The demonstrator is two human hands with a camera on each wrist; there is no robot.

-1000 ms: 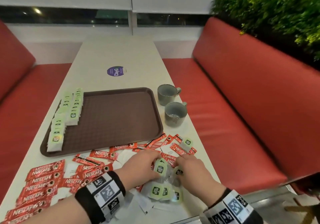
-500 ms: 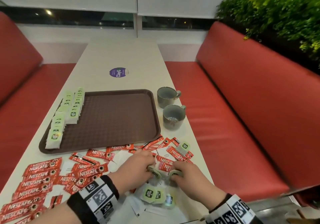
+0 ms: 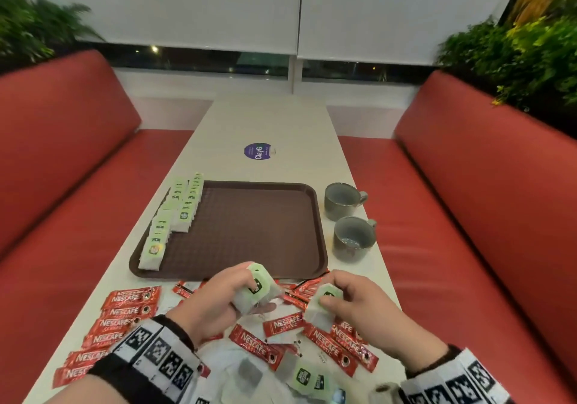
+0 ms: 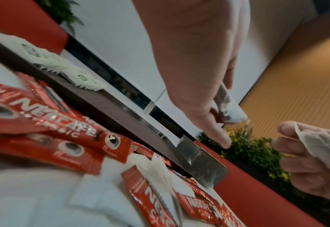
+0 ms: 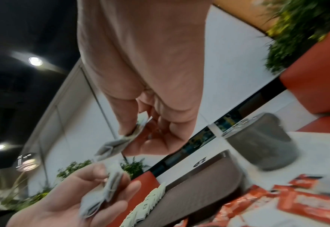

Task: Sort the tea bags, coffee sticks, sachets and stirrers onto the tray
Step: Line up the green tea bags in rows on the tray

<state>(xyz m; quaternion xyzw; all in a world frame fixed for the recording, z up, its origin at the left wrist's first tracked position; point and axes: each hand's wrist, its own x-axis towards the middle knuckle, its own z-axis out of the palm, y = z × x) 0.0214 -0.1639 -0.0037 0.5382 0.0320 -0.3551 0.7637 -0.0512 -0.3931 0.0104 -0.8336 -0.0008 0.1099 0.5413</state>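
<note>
A brown tray (image 3: 249, 232) lies mid-table with two rows of green-labelled tea bags (image 3: 175, 216) along its left side. Just in front of it, above the table, my left hand (image 3: 240, 291) grips a small stack of tea bags (image 3: 259, 288). My right hand (image 3: 331, 299) pinches another couple of tea bags (image 3: 324, 305) a short gap to the right. The right wrist view shows the bags (image 5: 117, 145) between thumb and fingers. Red Nescafe coffee sticks (image 3: 125, 313) are scattered on the near table, with loose tea bags (image 3: 307, 375) at the front edge.
Two grey cups (image 3: 340, 200) (image 3: 352, 238) stand right of the tray near the table's right edge. A purple sticker (image 3: 257, 151) marks the far table. Red benches (image 3: 484, 216) run along both sides. White sachets (image 3: 237, 369) lie among the sticks.
Both hands have risen from the pile at the front edge, each with tea bags in it, and moved apart towards the tray's near rim. The head view has swung left.
</note>
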